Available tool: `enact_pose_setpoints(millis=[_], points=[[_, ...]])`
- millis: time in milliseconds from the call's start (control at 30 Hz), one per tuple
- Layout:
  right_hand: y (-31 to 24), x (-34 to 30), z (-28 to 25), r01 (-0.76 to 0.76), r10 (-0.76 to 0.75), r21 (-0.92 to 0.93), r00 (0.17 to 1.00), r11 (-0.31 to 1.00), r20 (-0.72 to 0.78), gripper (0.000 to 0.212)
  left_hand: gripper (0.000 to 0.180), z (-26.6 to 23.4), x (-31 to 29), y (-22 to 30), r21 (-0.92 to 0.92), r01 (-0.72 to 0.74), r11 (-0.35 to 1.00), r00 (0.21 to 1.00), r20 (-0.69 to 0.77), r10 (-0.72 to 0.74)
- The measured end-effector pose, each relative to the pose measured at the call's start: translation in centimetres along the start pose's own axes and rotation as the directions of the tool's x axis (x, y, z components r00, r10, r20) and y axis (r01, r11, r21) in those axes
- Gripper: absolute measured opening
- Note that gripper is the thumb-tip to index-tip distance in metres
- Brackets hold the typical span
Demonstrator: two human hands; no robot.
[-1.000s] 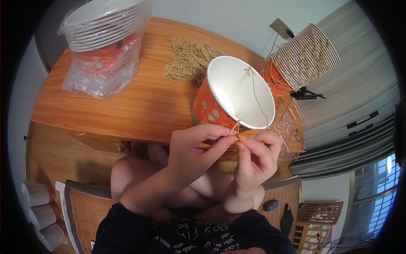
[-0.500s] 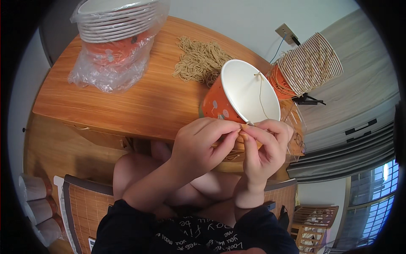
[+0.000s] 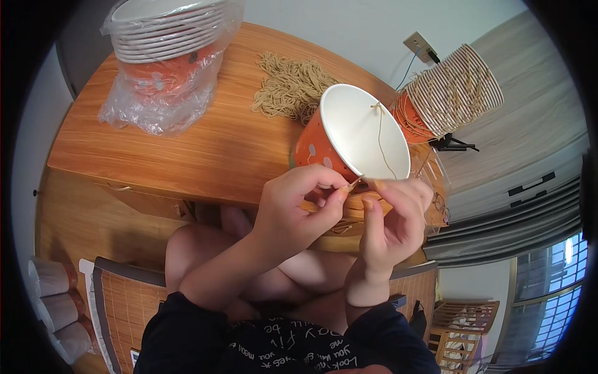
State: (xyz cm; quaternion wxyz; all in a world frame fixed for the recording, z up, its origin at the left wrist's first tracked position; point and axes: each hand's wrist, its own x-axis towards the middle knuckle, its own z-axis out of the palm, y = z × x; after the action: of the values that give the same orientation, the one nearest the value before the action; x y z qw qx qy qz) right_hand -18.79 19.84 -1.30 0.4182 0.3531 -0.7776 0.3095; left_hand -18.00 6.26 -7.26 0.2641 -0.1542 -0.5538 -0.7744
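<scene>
An orange paper bucket (image 3: pixel 319 146) with a white inside and rim lies tilted at the table's near edge, its mouth turned toward the right. A tan cord (image 3: pixel 380 134) is knotted through the far side of its wall and hangs across the inside. My left hand (image 3: pixel 299 202) pinches a short end of cord just outside the near rim, between thumb and forefinger. At the same rim is my right hand (image 3: pixel 395 218), its forefinger by the edge and its thumb standing apart. Whether its other fingers touch the cord is hidden.
Behind the bucket lies a heap of tan cords (image 3: pixel 289 84). A plastic-wrapped stack of buckets (image 3: pixel 165 68) stands at the far left of the table (image 3: pixel 156 149). Another bucket stack (image 3: pixel 451 93), strung with cords, leans at the right. Wrapped buckets (image 3: pixel 59 308) sit on the floor at left.
My thumbs and fingertips have drawn apart; the left hand has shifted slightly left with the cord end. The right thumb has opened away from its forefinger. The bucket has tipped slightly.
</scene>
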Motion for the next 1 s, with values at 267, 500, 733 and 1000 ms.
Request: enact_pose_setpoints(millis=[267, 500, 733, 1000], points=[[0.4, -1.7, 1.0, 0.036, -0.038, -0.025, 0.997, 0.999, -0.07, 0.032, 0.008, -0.1, 0.0, 0.3, 0.002, 0.01, 1.0, 1.0, -0.005, -0.01], [0.5, -2.0, 0.9, 0.024, -0.024, -0.023, 1.0, 0.999, -0.01, 0.04, 0.01, -0.2, 0.0, 0.3, 0.098, -0.053, 0.994, 0.998, -0.015, 0.055], [0.6, -1.0, 1.0, 0.059, -0.061, -0.117, 0.998, 0.991, -0.016, 0.032, 0.012, -0.5, 0.1, 1.2, 0.347, -0.18, 0.92, 0.983, 0.041, 0.177], [0.5, -1.7, 1.3, 0.006, -0.011, -0.047, 0.995, 0.999, -0.103, 0.043, 0.013, -0.3, 0.2, 1.2, 0.597, -0.387, 0.703, 0.901, 0.083, 0.426]])
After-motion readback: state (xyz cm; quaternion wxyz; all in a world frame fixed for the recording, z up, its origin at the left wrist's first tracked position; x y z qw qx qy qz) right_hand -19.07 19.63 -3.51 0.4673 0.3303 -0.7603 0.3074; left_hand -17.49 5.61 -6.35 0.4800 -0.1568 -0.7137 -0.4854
